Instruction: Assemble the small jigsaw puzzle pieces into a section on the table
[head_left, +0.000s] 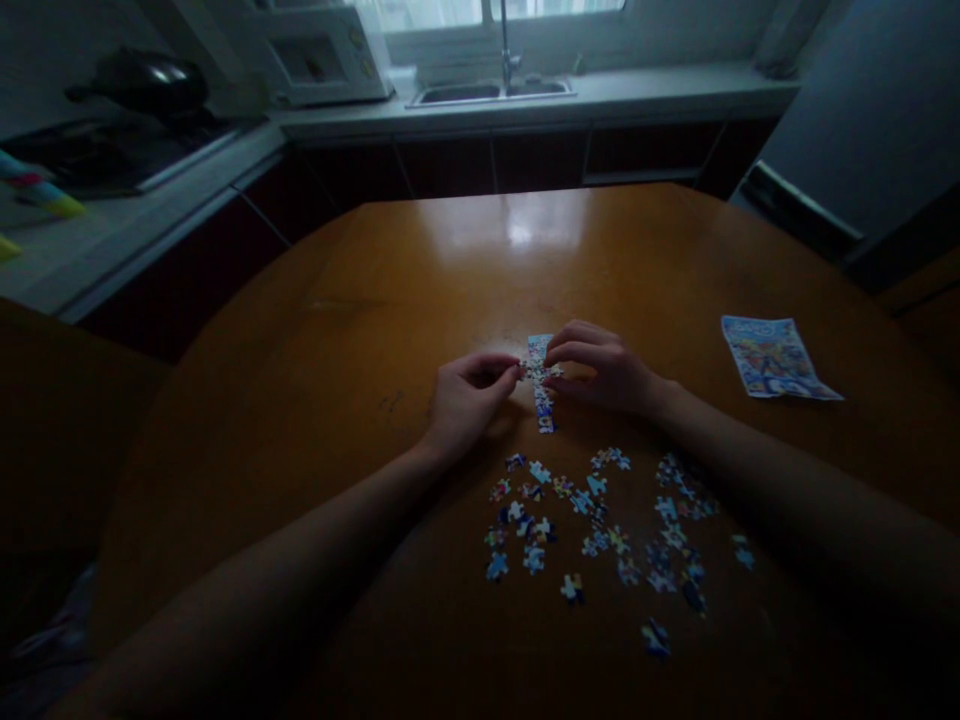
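While the left hand (466,398) pinches a puzzle piece (524,369) at the left edge of the joined strip (541,392), the right hand (600,365) curls narrowly over the right edge, its hold unclear; loose pieces (618,540) lie nearer, a sheet (772,355) farther right.

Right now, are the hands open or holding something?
Left hand: nearly closed at the puzzle strip, left side; grip unclear.
Right hand: partly open at the strip's right side.

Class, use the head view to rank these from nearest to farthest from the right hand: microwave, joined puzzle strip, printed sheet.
1. Joined puzzle strip: just left of the right hand.
2. Printed sheet: on the table, to the right.
3. Microwave: on the counter beyond the table, to the left.
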